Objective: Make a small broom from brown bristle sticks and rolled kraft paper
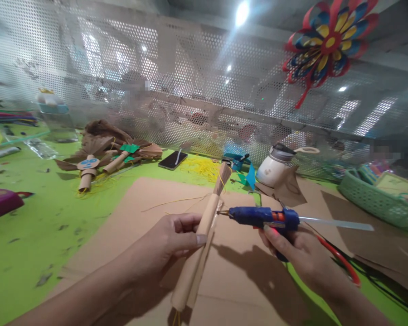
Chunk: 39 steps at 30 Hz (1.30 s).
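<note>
My left hand (172,242) is closed around a rolled brown paper tube (204,231) that tilts up to the right, with a flared brown end at its top. My right hand (294,249) grips a blue hot glue gun (261,216) with a clear glue stick out its back. The gun's nozzle touches the side of the tube just below the flared end. Both are held above a sheet of brown card (143,213) on the green table.
Finished brown paper figures (104,156) lie at the back left beside a phone (172,160). Yellow shreds (200,165), a white pot (274,170), a green basket (377,199) and a perforated metal screen (190,90) with a paper flower (328,40) surround the work area.
</note>
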Motion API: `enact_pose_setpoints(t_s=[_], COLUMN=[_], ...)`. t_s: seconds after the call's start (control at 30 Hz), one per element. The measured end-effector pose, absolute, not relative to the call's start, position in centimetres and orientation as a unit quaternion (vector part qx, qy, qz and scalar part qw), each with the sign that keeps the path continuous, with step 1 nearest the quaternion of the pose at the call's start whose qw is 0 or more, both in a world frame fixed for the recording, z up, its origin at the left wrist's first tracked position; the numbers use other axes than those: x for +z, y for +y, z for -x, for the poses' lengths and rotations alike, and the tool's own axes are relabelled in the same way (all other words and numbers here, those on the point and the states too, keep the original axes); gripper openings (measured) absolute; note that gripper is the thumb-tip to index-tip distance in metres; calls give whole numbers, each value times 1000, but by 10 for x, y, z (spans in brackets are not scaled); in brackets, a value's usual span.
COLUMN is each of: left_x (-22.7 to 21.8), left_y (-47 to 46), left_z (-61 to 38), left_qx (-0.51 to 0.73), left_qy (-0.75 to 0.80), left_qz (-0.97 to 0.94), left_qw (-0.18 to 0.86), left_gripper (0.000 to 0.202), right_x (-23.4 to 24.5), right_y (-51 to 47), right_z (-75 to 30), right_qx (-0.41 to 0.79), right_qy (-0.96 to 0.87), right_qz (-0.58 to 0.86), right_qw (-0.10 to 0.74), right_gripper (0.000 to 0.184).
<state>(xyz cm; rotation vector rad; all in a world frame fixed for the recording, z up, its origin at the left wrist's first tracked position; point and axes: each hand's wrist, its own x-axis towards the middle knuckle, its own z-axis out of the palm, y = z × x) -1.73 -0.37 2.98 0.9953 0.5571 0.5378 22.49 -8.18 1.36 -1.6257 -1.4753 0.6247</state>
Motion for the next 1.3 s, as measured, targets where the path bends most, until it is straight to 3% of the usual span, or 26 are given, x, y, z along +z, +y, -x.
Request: enact_pose_setpoints(t_s=[0.43,0.97,1.3], left_x=[27,27,24], left_y=[4,3,8], left_z=[20,19,19], left_qx=[238,242,246], left_qy=[240,252,241], left_qz=[-470,-476,-488], left_qw=[815,807,802], left_gripper=[42,37,36], right_x=[21,7,21], right_y=[-84,-76,-90], right_z=[-221,-230,-218], right_qx=[224,283,338], right_qy=[-616,-610,-607], right_qz=[645,640,622], right_qw=[393,372,362], right_gripper=[45,49,42])
